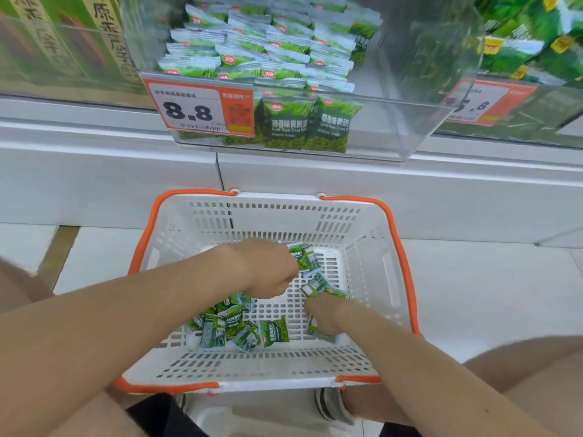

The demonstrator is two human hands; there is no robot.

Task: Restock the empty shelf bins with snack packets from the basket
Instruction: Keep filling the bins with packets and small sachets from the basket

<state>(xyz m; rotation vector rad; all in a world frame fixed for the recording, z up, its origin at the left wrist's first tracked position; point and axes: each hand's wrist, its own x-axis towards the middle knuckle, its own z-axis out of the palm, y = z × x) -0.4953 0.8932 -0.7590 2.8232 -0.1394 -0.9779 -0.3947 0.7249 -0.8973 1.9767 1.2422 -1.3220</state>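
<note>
Though clear bin (394, 127) is filled on its left only, left hand (271, 272) and right hand (325, 316) each clutch packets (304, 258) in basket (402, 247); loose pile (239, 331) awaits.

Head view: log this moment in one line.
stage: picking from basket | left hand: grips packets | right hand: on packets, grip unclear | bin: partly filled

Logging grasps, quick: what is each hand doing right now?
Left hand: closed on packets.
Right hand: down among more packets, fingers hidden, cannot tell.
</note>
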